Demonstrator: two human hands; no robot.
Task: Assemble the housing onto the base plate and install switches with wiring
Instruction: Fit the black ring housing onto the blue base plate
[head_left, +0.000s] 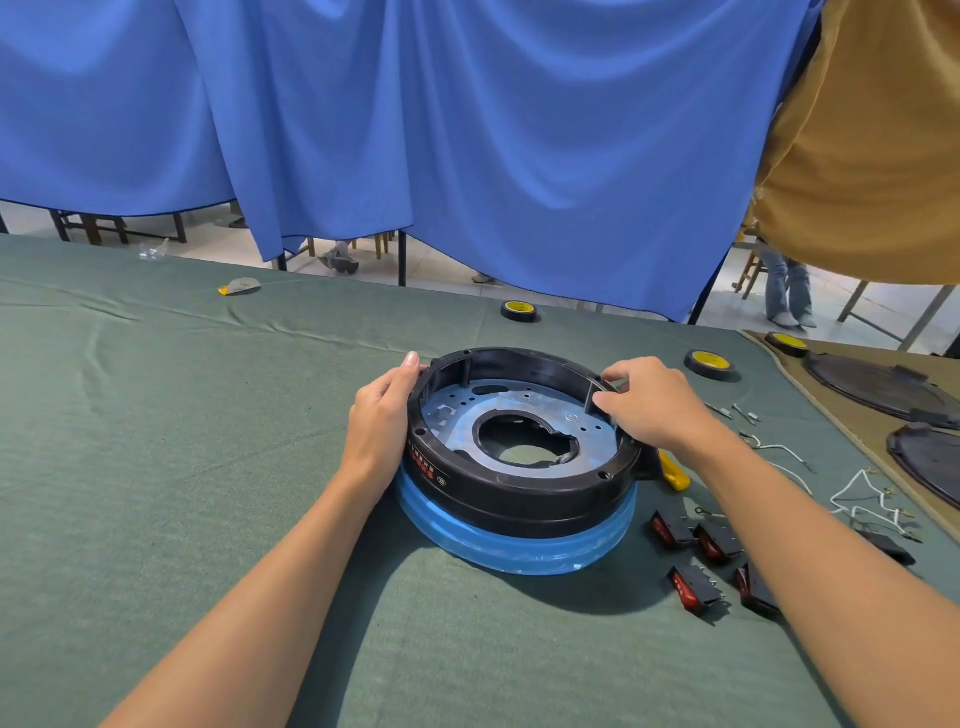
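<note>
Right now the black housing (519, 499) sits on the base plate (519, 553) at mid-table (182, 441). The plate's blue film shows as a skirt below the ring & on the perforated floor inside it.

Left hand (382, 415) is at the housing's 9 o'clock: palm flat to the outer wall, thumb up on the rim, gripping it; fingers are mostly hidden behind the wall. Right hand (649, 402) is at 3 o'clock, fingers curled over the rim & thumb inside, pinching the wall. Holding from opposite sides lets the ring be turned or pressed evenly, prob. to line up its screw bosses w/ the plate holes. So the step looks like seating or aligning the housing. No fasteners visible in the bosses, so it's likely not fixed yet.

Red rocker switches (719, 540) lie loose at 4–5 o'clock, near the ring but apart from it, handy for the right hand once the housing is down. White wires (862, 493) w/ terminals lie further out at 3–4 o'clock. A yellow-handled tool (675, 475) lies just beside the housing at 4 o'clock, partly hidden by the right wrist.

Tape rolls (709, 362) sit at 12–2 o'clock along the far edge. Flat black covers (878, 384) rest on a brown mat at 2–3 o'clock, well apart. Risk: the film skirt may let the ring slide if pushed from one side only.
</note>
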